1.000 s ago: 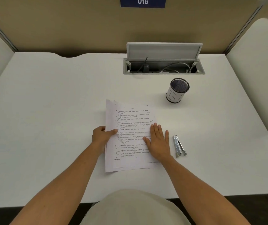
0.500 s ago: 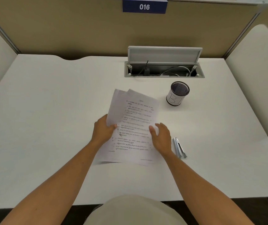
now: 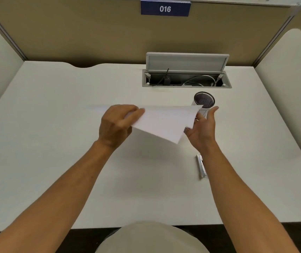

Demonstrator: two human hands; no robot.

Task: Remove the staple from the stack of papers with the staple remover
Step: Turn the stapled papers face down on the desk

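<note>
We see both our forearms bare to the frame edge, no sleeves, watch or rings on our left hand (image 3: 116, 125) or right hand (image 3: 201, 130); a pale beige garment covers our lap.

The stack of papers (image 3: 162, 123) is held above the white worktop (image 3: 54, 143), blank side up. Its left edge is pinched by the left hand (image 3: 116, 125); the right hand (image 3: 203, 127) is open beside its right edge. The staple remover (image 3: 200, 166) lies on the worktop, near the right forearm.

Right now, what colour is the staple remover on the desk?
Silver metal: the staple remover shows best in the head view, beside the right forearm.
</note>
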